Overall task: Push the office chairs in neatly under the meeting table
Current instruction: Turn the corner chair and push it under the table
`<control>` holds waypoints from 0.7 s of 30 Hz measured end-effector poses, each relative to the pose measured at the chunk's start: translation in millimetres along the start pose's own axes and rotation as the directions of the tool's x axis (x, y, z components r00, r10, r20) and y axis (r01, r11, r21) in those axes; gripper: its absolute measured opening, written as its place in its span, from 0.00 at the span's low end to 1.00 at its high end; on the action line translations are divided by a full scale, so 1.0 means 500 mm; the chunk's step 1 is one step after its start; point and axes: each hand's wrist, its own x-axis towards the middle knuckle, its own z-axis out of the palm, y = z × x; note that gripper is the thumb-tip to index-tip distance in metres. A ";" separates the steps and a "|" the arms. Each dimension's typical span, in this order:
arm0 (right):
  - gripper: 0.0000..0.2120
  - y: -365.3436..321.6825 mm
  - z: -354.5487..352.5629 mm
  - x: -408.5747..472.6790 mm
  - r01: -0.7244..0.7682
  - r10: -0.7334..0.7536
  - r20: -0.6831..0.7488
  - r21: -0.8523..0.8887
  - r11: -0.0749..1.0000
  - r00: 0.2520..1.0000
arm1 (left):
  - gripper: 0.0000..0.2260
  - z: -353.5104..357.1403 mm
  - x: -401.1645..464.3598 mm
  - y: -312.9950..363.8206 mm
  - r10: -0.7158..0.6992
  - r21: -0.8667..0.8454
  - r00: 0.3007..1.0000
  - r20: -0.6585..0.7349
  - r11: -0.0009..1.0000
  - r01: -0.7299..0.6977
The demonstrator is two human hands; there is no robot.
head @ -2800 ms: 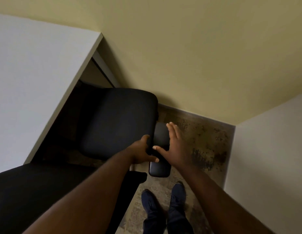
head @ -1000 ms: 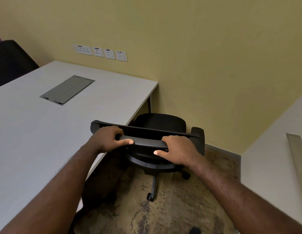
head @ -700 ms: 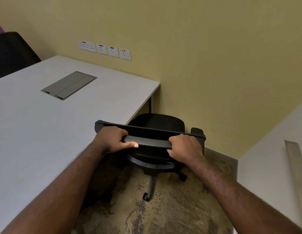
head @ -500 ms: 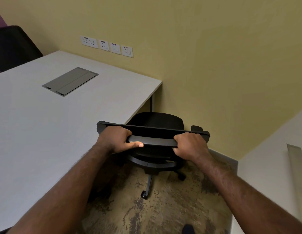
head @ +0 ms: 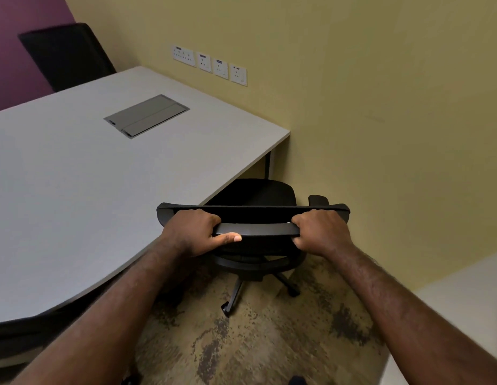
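Note:
A black office chair (head: 258, 195) stands at the right side of the white meeting table (head: 75, 190), near the table's far corner by the yellow wall. Its seat reaches partly under the table edge. My left hand (head: 194, 234) grips the left part of the backrest's top rail, thumb underneath. My right hand (head: 321, 232) grips the right part of the same rail. The chair's base and castors (head: 233, 298) show below on the carpet.
A grey cable hatch (head: 146, 115) is set into the tabletop. Another black chair (head: 67, 54) stands at the table's far end by the purple wall. Wall sockets (head: 210, 63) sit above the table. A white surface (head: 464, 295) lies at the right. Patterned carpet covers the floor.
Earlier my hands were on a chair's armrest, seen from above. Over the last second both hands keep gripping the backrest rail, and the chair has edged a little toward the table and wall.

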 end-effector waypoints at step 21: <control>0.07 0.205 0.015 0.248 0.319 -0.319 0.019 -0.012 0.948 0.948 | 0.34 0.024 0.135 0.099 -0.365 -0.003 0.928 -0.075 0.931 0.366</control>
